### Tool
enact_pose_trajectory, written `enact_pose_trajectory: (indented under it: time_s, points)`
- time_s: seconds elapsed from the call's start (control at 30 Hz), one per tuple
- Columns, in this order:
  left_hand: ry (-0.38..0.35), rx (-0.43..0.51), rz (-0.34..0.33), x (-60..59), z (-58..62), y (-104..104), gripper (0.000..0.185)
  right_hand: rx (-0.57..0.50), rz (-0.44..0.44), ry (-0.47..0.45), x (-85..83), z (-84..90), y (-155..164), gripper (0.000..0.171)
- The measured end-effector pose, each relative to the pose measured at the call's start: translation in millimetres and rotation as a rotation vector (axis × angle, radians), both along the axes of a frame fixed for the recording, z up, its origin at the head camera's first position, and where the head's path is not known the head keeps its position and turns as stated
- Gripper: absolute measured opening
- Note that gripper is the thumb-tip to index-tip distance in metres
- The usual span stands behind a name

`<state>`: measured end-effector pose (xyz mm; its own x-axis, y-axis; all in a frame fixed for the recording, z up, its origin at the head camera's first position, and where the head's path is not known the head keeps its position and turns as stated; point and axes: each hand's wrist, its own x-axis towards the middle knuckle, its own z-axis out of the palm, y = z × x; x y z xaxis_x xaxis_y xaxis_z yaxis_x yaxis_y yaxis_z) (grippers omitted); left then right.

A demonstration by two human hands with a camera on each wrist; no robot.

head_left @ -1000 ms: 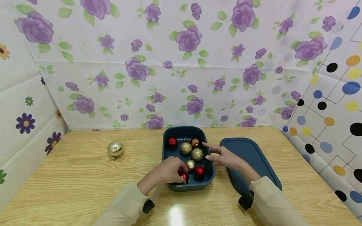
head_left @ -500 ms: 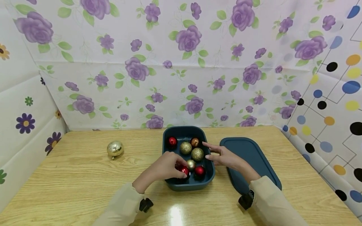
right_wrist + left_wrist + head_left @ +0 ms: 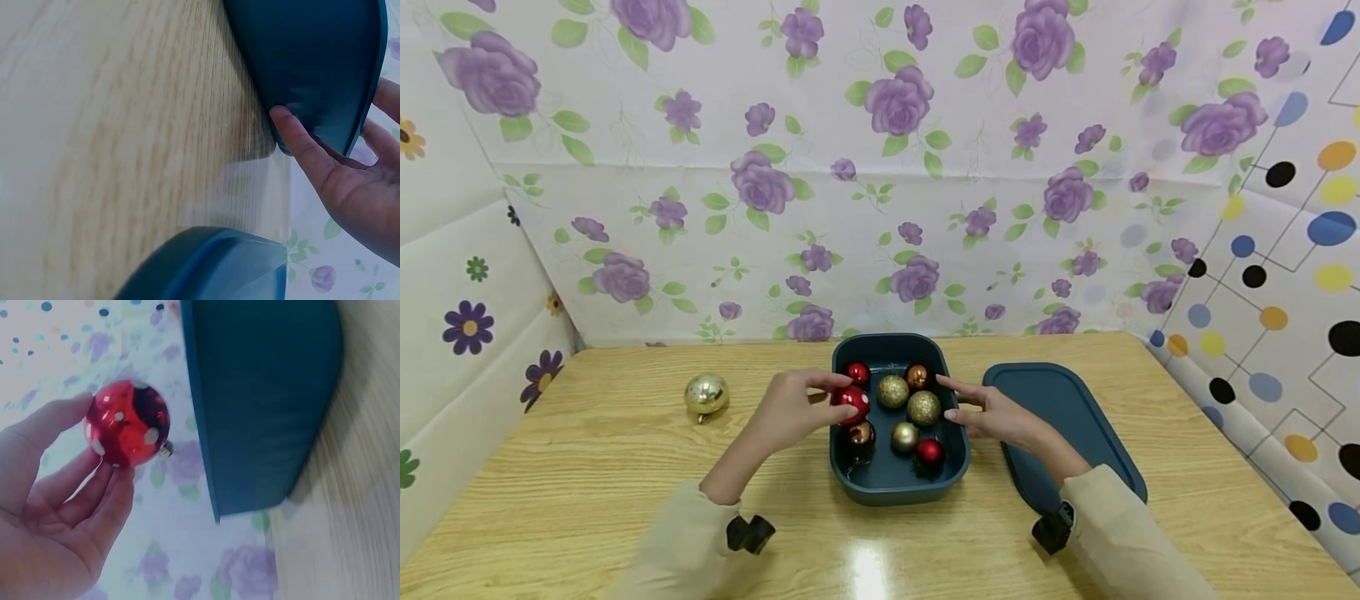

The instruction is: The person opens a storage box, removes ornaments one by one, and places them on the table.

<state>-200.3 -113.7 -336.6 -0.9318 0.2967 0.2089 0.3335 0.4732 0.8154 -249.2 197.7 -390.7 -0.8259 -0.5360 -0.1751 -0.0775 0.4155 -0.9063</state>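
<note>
My left hand [image 3: 799, 407] pinches a shiny red Christmas bauble with white dots [image 3: 852, 405] between thumb and fingers, over the left rim of a dark blue box [image 3: 901, 496]. In the left wrist view the same bauble [image 3: 127, 423] shows its small metal cap, pointing towards the box. My right hand [image 3: 1003, 417] holds the box's right wall, some fingertips at the rim and one finger [image 3: 300, 139] against the outside. Inside the box lie two gold glitter baubles [image 3: 923, 408], a smooth gold one [image 3: 905, 437], copper ones [image 3: 861, 435] and red ones [image 3: 930, 452].
A larger shiny gold bauble [image 3: 707, 395] lies on the wooden table [image 3: 587, 475] left of the box. The flat blue lid [image 3: 1060, 425] lies to the right, partly under the right forearm. Patterned cloth [image 3: 850, 208] hangs behind and at both sides.
My left hand has lifted the dotted red bauble from the near left part of the box and moved it up and left. A copper bauble is now exposed there. The right hand stays put.
</note>
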Motion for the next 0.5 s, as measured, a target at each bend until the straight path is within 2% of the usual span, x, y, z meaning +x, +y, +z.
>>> enact_pose_trajectory:
  time_s: [0.1,0.23,0.4,0.5]
  points:
    - [0.038,0.043,0.076,-1.3,2.4,-13,0.034,0.003,-0.007,-0.003,0.0,0.4,0,0.067]
    - [0.085,0.039,0.163,-3.8,0.2,-30,0.035,0.002,-0.01,-0.01,-0.7,-0.3,0,0.067]
    - [0.106,0.017,0.229,-8.1,-10.3,-50,0.035,0.008,0.009,0.004,-0.7,0.2,0,0.069]
    - [0.091,-0.001,0.264,-10.7,-18.2,-60,0.035,0.011,0.018,0.016,0.2,0.6,0,0.069]
